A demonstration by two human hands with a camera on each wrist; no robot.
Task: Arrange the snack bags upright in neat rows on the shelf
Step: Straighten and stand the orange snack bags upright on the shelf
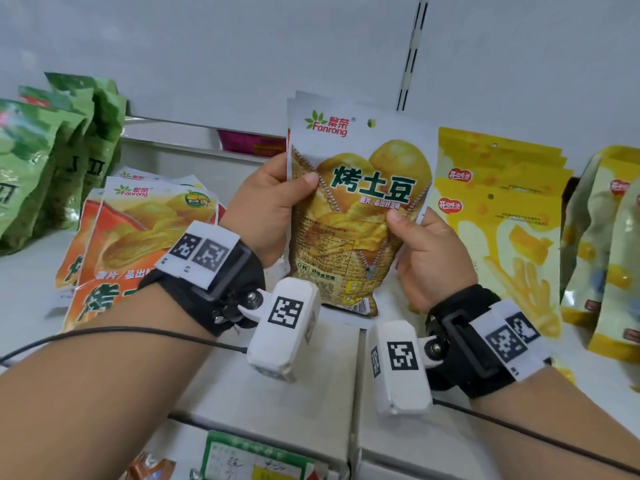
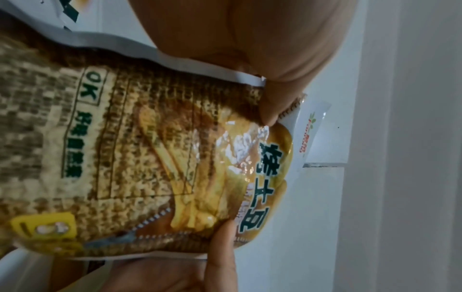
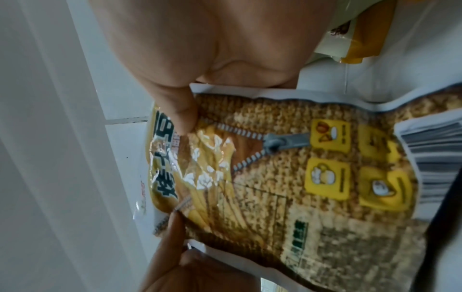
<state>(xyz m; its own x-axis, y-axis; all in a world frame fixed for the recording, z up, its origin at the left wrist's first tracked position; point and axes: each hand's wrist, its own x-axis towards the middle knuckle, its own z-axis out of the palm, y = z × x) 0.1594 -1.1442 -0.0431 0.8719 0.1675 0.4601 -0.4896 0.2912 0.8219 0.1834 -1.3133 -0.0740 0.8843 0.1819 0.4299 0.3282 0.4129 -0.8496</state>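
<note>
A yellow-brown Fanrong potato chip bag (image 1: 356, 209) stands upright at the middle of the white shelf (image 1: 311, 375), with more bags of the same kind stacked behind it. My left hand (image 1: 273, 202) grips its left edge, thumb on the front. My right hand (image 1: 426, 251) grips its right edge lower down, thumb on the front. The left wrist view shows the bag (image 2: 150, 158) with the left thumb (image 2: 272, 106) pressing on it. In the right wrist view the bag (image 3: 287, 187) is pinched by the right thumb (image 3: 182, 116).
Orange Fanrong bags (image 1: 131, 237) lie leaning at the left. Green bags (image 1: 52, 157) stand at the far left. Yellow cheese-snack bags (image 1: 502, 216) stand to the right, with pale yellow bags (image 1: 609, 244) beyond. A pink bag (image 1: 249, 142) lies behind. Price labels (image 1: 249, 459) line the shelf front.
</note>
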